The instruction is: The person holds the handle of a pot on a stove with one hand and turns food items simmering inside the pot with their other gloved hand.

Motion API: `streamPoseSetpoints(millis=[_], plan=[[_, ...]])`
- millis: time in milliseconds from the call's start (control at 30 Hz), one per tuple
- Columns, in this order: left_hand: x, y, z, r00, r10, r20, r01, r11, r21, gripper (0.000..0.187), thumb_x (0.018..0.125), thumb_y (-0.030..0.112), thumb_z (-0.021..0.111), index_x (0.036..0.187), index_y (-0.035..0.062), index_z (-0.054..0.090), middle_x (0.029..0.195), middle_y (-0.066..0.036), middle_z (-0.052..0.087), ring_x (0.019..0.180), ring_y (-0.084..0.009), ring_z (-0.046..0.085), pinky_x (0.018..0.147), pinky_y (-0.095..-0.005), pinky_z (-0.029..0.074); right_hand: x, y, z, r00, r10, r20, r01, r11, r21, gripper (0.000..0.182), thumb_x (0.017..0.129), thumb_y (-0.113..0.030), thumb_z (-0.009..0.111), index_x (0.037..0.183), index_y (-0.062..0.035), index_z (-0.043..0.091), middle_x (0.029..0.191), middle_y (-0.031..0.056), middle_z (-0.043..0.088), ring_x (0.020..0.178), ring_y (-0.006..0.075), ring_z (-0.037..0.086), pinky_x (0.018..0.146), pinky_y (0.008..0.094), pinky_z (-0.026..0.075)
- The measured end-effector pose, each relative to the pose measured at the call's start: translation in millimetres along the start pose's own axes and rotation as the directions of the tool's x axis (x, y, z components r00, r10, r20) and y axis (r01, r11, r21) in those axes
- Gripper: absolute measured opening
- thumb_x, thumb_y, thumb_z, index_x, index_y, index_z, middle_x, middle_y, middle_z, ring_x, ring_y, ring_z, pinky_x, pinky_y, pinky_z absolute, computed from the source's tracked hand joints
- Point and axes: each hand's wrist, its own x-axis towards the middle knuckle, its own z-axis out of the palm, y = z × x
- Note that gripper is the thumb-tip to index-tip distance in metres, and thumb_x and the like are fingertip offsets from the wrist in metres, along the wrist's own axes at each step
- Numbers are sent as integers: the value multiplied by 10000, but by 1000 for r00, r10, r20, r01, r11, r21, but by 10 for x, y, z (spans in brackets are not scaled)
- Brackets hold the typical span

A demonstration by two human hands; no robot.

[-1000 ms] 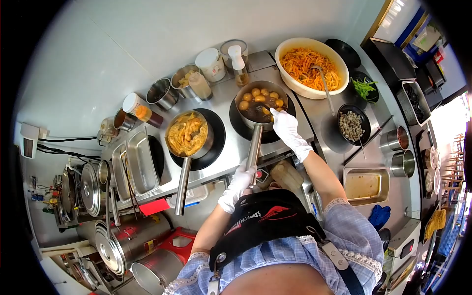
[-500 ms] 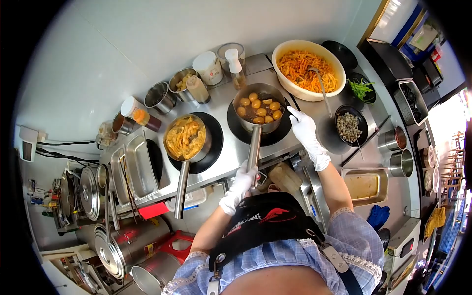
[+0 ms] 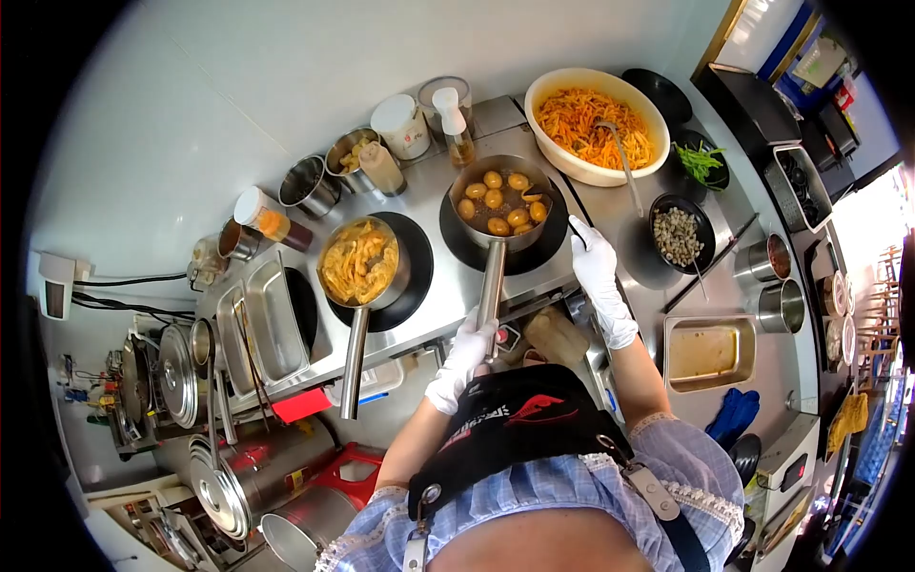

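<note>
My left hand (image 3: 469, 355), in a white glove, is closed round the long metal handle of a saucepan (image 3: 494, 276). Brown eggs (image 3: 498, 226) sit in dark liquid inside this pan, which rests on a round black burner plate (image 3: 562, 224). My right hand (image 3: 596, 270), also gloved, is closed on a thin, dark-handled utensil (image 3: 576, 231) to the right of the pan. The utensil's other end seems to dip among the eggs at the pan's right side. A second saucepan (image 3: 356, 324), holding yellowish folded food (image 3: 357, 265), stands to the left, touched by neither hand.
Along the wall stand bottles (image 3: 382, 170), tubs (image 3: 400, 126) and metal pots (image 3: 310, 186). A cream bowl of orange shreds (image 3: 661, 153) is at the back right, near a black bowl of small grey pieces (image 3: 678, 236). A metal tray (image 3: 709, 354) lies at the right, empty trays (image 3: 276, 324) at the left.
My right hand has moved slightly right and down, away from the pan. The eggs have shifted inside the pan. My left hand still grips the handle.
</note>
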Motion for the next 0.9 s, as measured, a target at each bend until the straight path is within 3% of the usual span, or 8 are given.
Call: streamPoseSetpoints(millis=[100,300,367,500,567,700,833,900], plan=[[53,-86,-23,998,-18,61,21,999,-46,470,869,157,522,1291,-9,399,840,-51,580,706,-121,531,627,-241,439,-124,60,93,999,6,-34,-4,999,52,324,810,-109,539,1130,-126,585,922,140,605,821,324,587,724,368,469],[10,-28,3,999,-29,22,30,999,-18,465,873,150,515,1298,0,398,818,-42,570,698,-107,526,617,-235,431,-252,43,106,999,46,-21,-44,996,82,331,817,-115,533,1145,-133,575,931,139,604,845,314,584,734,358,463],[5,-41,8,999,-34,15,34,999,-23,465,873,149,514,1300,7,399,812,-40,568,694,-108,525,619,-234,431,-259,-6,57,984,165,72,-173,978,118,339,825,-52,530,1159,-100,572,1058,127,609,986,261,576,866,295,423],[15,-31,6,999,-13,34,15,998,-62,466,871,146,512,1309,31,400,780,-31,559,676,-107,518,604,-231,426,-267,43,76,980,185,77,-193,973,129,335,829,-54,526,1158,-94,571,1078,124,604,1007,255,572,876,291,420],[-5,-5,6,999,-29,39,31,998,-59,464,871,145,511,1309,38,403,765,-25,555,664,-106,515,589,-230,424,-288,147,147,998,37,-45,-32,993,111,326,817,-115,534,1140,-131,578,971,140,605,872,311,585,759,348,463],[14,-28,7,998,-54,26,55,998,-38,462,871,144,509,1310,47,401,730,-16,549,639,-97,513,543,-223,417,-258,100,98,999,43,-30,-39,992,120,325,811,-116,540,1133,-134,581,947,131,607,848,313,587,739,356,467],[93,-153,-12,1000,0,18,1,999,-32,476,876,151,510,1324,53,379,714,-20,549,605,-101,519,498,-224,419,-34,-82,-171,991,-93,97,103,989,-102,280,795,-123,544,1065,-138,614,800,111,583,716,315,583,638,391,470],[39,-70,-18,995,-86,47,88,995,-44,497,881,161,513,1340,60,350,703,-29,551,560,-107,517,458,-228,420,118,-173,-287,969,-154,194,194,958,-211,256,786,-129,534,1024,-129,629,780,118,592,709,319,590,643,393,476]])
